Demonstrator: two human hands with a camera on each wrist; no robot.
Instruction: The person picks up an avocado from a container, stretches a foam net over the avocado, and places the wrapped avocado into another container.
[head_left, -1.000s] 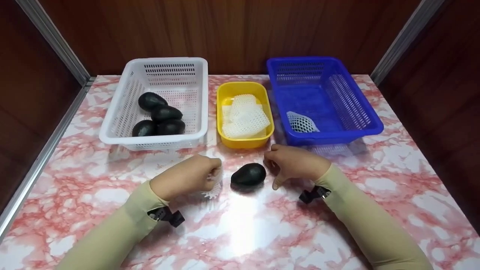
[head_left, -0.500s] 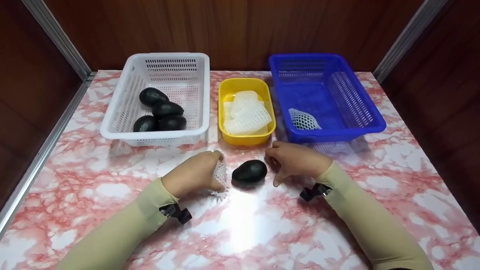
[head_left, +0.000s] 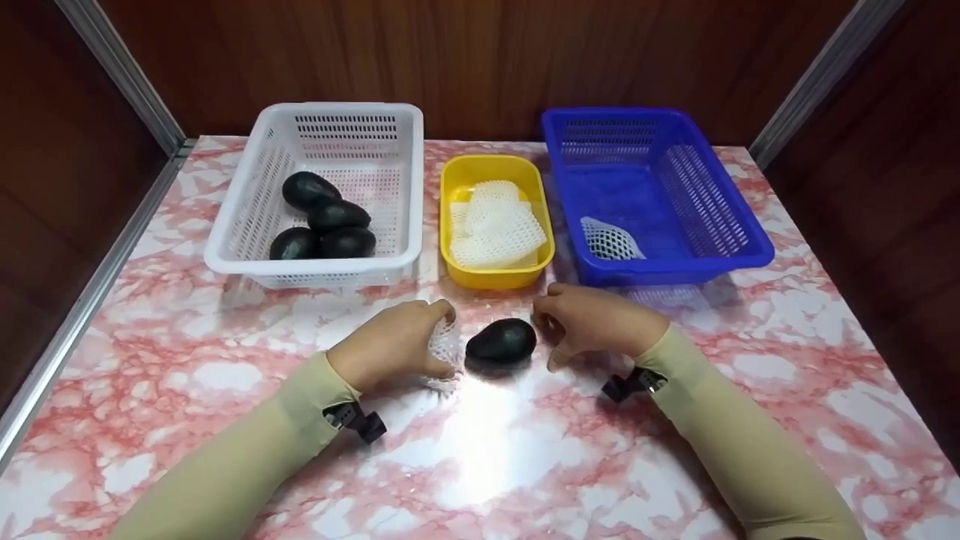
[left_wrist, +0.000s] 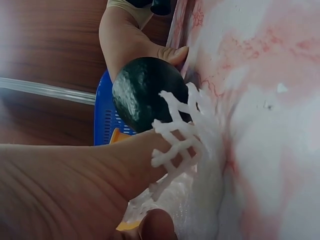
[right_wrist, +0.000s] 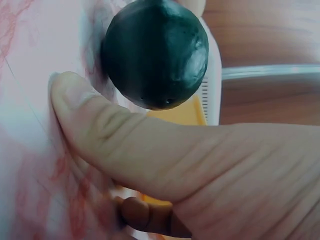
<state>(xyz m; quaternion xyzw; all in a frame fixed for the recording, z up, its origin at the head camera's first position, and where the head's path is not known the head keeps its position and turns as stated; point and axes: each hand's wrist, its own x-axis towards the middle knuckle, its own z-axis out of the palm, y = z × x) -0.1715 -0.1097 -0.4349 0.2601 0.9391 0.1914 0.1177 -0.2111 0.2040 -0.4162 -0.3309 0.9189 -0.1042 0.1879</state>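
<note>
A dark green avocado (head_left: pixel 501 342) lies on its side on the table between my two hands. My left hand (head_left: pixel 397 339) holds a white foam net sleeve (head_left: pixel 444 345) just left of the avocado's narrow end. In the left wrist view the cut edge of the net sleeve (left_wrist: pixel 177 135) stands over the thumb, facing the avocado (left_wrist: pixel 147 92). My right hand (head_left: pixel 596 324) rests by the avocado's wide end, thumb and fingers loosely bent and holding nothing. From the right wrist, its thumb (right_wrist: pixel 115 125) shows on the table below the avocado (right_wrist: pixel 155 55).
Several avocados (head_left: pixel 337 216) lie in a white basket (head_left: pixel 214 255) at the back left. A yellow bin (head_left: pixel 496 280) in the middle holds more foam nets (head_left: pixel 499 232). In the blue basket (head_left: pixel 675 264) at the right is a net-wrapped avocado (head_left: pixel 611 241).
My left hand has moved right, bringing the net sleeve up close to the avocado, and more of the net now shows. My right hand has hardly moved. The view has shifted slightly.
</note>
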